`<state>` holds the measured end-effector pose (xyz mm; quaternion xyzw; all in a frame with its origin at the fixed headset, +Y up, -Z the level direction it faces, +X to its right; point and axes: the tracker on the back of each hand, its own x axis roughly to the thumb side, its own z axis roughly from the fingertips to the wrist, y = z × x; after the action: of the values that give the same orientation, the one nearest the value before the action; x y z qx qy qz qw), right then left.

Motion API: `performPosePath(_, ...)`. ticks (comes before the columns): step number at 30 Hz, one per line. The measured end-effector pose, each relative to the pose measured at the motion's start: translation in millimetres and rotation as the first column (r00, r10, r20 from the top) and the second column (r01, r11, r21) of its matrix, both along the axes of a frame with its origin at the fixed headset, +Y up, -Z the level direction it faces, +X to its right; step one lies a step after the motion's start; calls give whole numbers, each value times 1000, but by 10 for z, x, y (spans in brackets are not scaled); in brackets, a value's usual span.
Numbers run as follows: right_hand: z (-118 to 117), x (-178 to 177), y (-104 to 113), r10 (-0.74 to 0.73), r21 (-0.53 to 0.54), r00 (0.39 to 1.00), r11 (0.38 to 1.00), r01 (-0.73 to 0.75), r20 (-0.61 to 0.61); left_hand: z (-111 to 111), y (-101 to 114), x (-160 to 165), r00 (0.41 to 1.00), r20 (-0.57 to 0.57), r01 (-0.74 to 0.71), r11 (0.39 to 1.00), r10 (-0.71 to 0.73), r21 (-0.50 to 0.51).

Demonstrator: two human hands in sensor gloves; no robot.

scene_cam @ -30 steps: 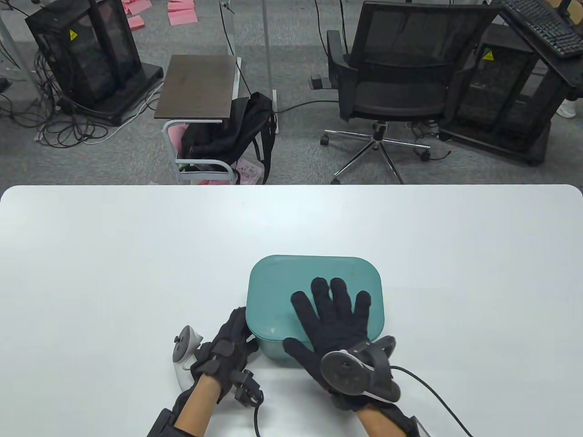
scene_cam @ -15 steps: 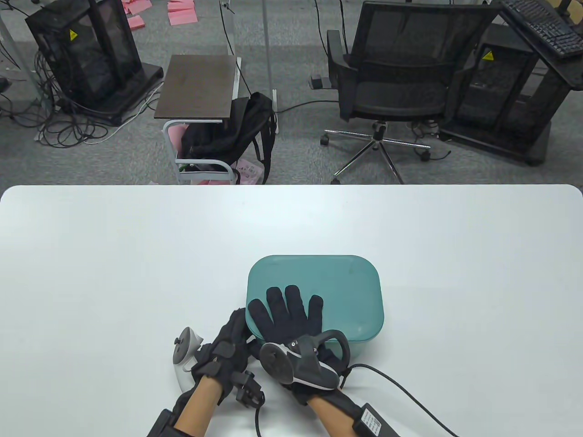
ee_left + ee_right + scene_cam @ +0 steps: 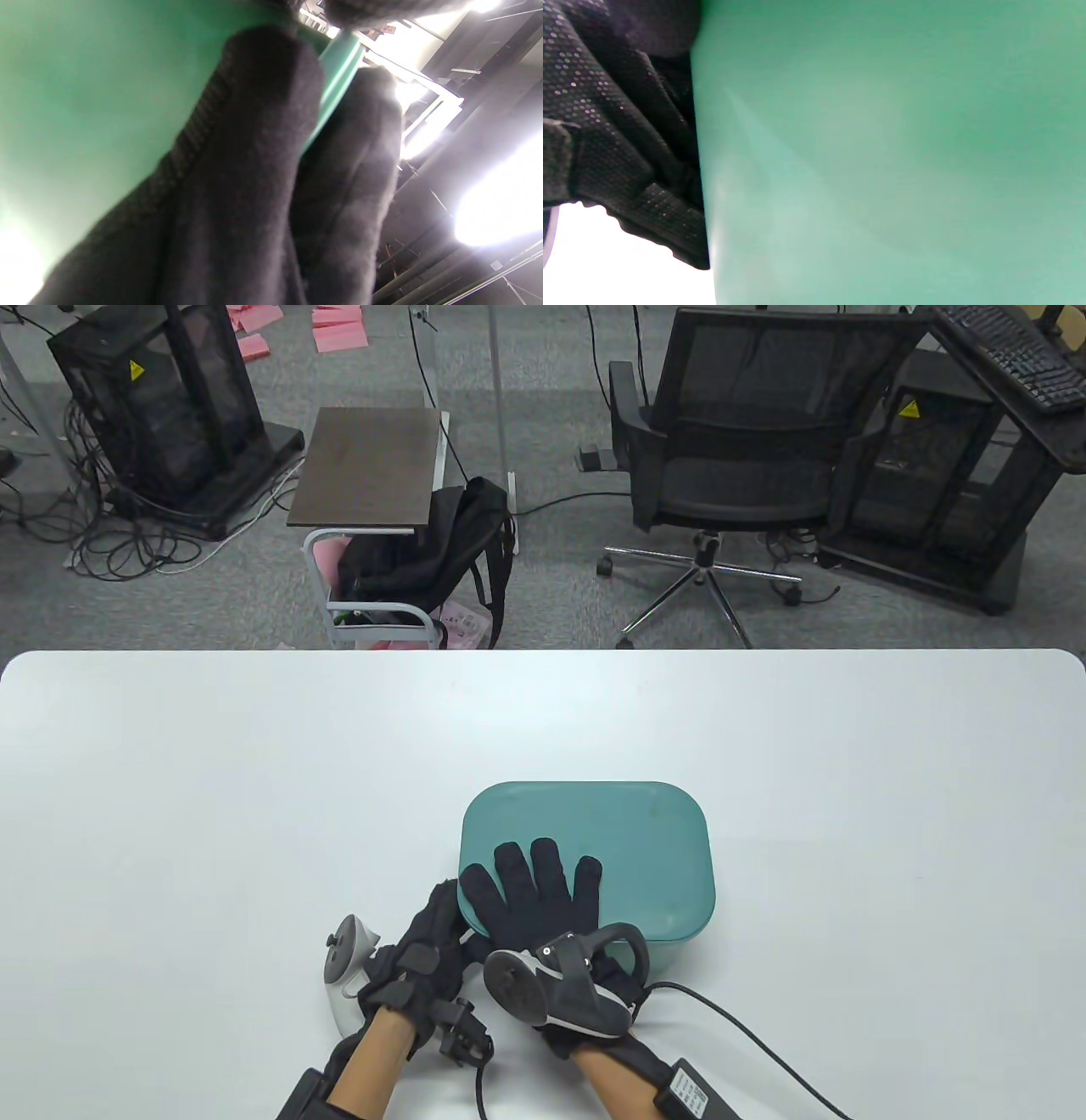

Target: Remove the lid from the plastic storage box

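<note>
A teal plastic storage box (image 3: 653, 963) with rounded corners stands on the white table (image 3: 212, 814), its matching lid (image 3: 628, 848) on top. My right hand (image 3: 534, 891) lies flat on the near-left part of the lid, fingers spread. My left hand (image 3: 437, 916) is at the box's near-left corner, fingers touching it. In the left wrist view my fingers (image 3: 254, 148) lie up along the green wall (image 3: 85, 106) with tips at the lid's rim (image 3: 339, 67); the thumb is hidden. The right wrist view is filled by the box wall (image 3: 882, 152), with the left glove (image 3: 619, 127) beside it.
A cable (image 3: 747, 1035) runs from my right wrist over the table's near right. Beyond the far table edge stand an office chair (image 3: 747, 449), a small side table (image 3: 373, 466) with a black backpack (image 3: 441, 551), and black cabinets.
My right hand slid left across the lid, from its near-right part to its near-left part, then stayed put. My left hand stayed at the corner. The box did not move.
</note>
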<state>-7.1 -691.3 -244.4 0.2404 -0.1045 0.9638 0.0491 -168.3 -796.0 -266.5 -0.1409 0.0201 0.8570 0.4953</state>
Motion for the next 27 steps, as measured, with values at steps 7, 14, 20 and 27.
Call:
performPosePath(7, -11, 28, 13, -17, -11, 1000, 1000, 17, -16, -7, -4, 3, 1000, 7, 3, 1000, -3, -1)
performPosePath(14, -21, 86, 101, -41, -45, 999, 998, 39, -32, 0, 0, 10, 1000, 1, 10, 1000, -10, -10)
performPosePath(20, 1, 125, 197, -77, -32, 997, 997, 76, -31, -2, -6, 17, 1000, 5, 7, 1000, -7, -8)
performPosePath(27, 48, 203, 386, -123, -6, 992, 992, 123, -34, 4, -7, 34, 1000, -1, 2, 1000, -2, 8)
